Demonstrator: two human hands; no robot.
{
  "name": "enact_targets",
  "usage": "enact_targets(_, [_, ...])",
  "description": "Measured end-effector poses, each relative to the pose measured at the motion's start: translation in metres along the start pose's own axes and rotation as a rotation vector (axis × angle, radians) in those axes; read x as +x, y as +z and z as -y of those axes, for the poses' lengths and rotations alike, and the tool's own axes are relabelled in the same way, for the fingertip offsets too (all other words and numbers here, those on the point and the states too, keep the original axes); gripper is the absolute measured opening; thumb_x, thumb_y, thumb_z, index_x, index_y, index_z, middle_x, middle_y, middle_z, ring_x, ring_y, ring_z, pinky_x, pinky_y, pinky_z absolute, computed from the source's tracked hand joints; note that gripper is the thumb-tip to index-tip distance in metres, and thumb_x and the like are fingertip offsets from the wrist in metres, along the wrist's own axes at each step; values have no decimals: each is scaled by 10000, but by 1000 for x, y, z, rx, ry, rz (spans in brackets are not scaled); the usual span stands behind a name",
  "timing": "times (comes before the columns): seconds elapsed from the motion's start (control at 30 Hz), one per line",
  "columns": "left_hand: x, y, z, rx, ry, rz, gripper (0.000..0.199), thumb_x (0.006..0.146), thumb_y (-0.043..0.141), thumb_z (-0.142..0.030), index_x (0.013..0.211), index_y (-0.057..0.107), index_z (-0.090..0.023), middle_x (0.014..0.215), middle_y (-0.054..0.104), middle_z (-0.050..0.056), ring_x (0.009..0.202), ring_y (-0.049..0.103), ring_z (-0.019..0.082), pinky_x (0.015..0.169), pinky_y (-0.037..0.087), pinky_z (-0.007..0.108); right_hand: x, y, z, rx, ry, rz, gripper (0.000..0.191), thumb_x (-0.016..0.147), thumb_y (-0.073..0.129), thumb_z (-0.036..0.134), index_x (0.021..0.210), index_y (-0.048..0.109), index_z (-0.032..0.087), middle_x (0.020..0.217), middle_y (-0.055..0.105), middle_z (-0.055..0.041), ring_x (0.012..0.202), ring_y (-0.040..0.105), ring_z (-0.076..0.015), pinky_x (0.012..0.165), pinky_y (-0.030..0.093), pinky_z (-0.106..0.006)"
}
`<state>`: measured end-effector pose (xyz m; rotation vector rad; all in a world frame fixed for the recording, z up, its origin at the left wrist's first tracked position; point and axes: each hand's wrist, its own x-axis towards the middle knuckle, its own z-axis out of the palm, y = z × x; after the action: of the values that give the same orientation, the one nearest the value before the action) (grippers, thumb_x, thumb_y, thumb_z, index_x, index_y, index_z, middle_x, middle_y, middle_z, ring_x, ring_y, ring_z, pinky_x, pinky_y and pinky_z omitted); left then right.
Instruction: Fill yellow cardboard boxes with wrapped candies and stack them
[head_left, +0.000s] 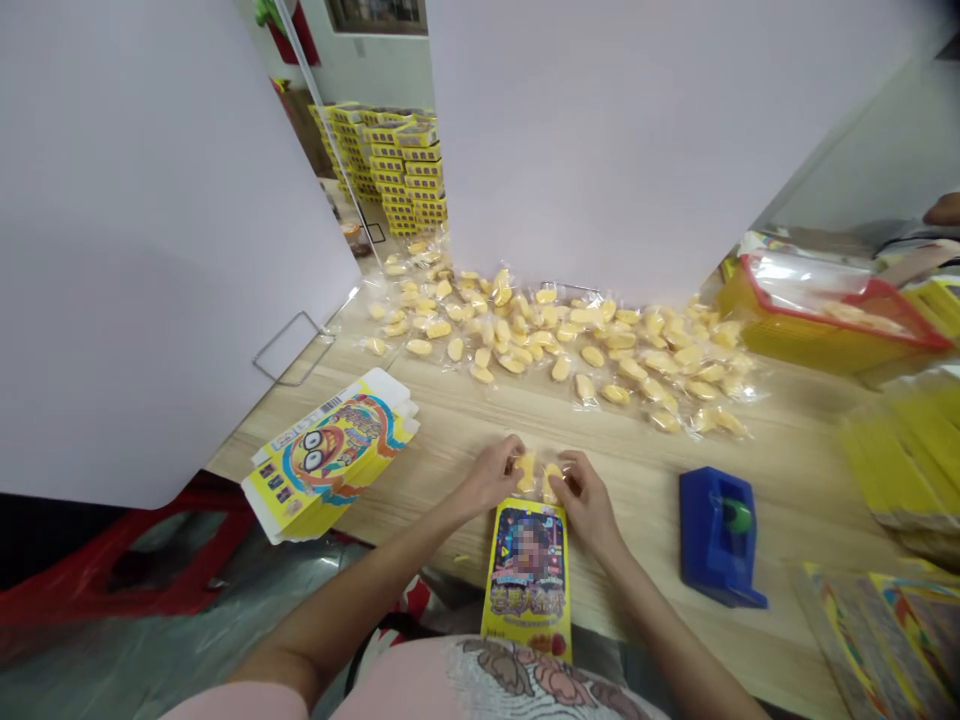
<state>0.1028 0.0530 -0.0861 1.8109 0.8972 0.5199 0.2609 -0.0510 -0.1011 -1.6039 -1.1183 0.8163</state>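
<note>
Head cam: there's decent bare room on the pale wood table [446,425] between the carton stack [330,455] at left and the blue tape dispenser [716,540] at right, and the yellow box [526,590] pokes past the near edge. Forearms angle inward, left hand [493,474] pinching one wrapped piece [526,474], right hand [590,500] pinching another wrapped piece [553,482], both at the box's far end. More wrapped pieces [540,335] sprawl farther back, by white panels [600,140].

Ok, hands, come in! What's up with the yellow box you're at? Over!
Left hand and right hand: each gripping a wrapped snack. Yellow box: picture side up, close to both hands. Blue tape dispenser: off right, not in the way.
</note>
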Motion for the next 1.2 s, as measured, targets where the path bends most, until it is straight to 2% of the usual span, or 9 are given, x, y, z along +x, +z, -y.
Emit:
enact_targets(0.13, [-4,-1,1,98,46,82,190,646,520,-70,777,609,-175,655,576,-18,606,503,128,582,356,225,-4,-9,-5,-176,-63,59,172,836,529,308,917,601,174,846,604,-37,734,539,-165,668,411,-268])
enact_targets(0.3, [-12,-6,0,175,120,162,78,694,584,-144,634,625,-170,625,566,3,616,499,140,618,349,249,-10,-15,2,-348,-138,245,197,885,500,302,975,642,198,815,636,-28,779,550,-180,748,388,-295])
enact_targets(0.5, [-30,-18,-16,362,271,269,255,792,620,-341,602,662,-175,721,591,52,784,539,201,821,392,331,-21,-13,17,-455,-210,363,218,827,636,370,697,637,195,901,639,-40,915,531,-207,808,348,-324])
enact_targets(0.57, [-40,-18,-19,301,227,195,219,720,700,-355,831,701,-167,970,608,92,963,537,245,905,396,364,-23,-16,20,-360,-198,348,237,824,636,371,674,616,189,878,632,-41,888,538,-202,802,370,-322])
enact_targets(0.7, [-70,-13,-14,-115,2,15,787,651,770,-321,1342,416,-189,1285,501,141,1123,519,278,945,432,394,-31,-22,26,-257,-220,260,250,850,595,378,685,620,192,902,632,-66,901,554,-212,814,413,-338])
enact_targets(0.8, [-90,-8,-9,-529,-120,112,733,740,718,-290,1362,337,-213,1162,594,125,1003,611,247,873,480,378,-41,-22,36,-368,-301,114,137,820,642,325,888,660,207,1037,632,-88,1003,546,-249,886,407,-401])
enact_targets(0.9, [-102,-5,-9,-729,-93,124,706,746,734,-260,1329,337,-222,1130,613,117,966,627,224,849,484,351,-49,-17,52,-373,-432,81,350,842,619,254,1186,570,217,1193,586,-112,1111,508,-258,944,406,-433])
enact_targets(1.03, [-116,0,-13,-712,-8,154,557,785,707,-257,1249,401,-218,1145,617,113,1000,616,220,859,473,335,-59,-4,70,-358,-435,345,298,856,583,179,1148,601,235,1060,648,-73,1031,556,-224,878,471,-367])
enact_targets(1.2, [-139,4,-13,-550,77,156,498,861,606,-289,1316,419,-213,1295,521,128,1137,543,243,956,443,364,-80,6,71,-422,-331,387,416,790,648,180,1194,562,225,1061,662,-71,974,610,-240,861,487,-394])
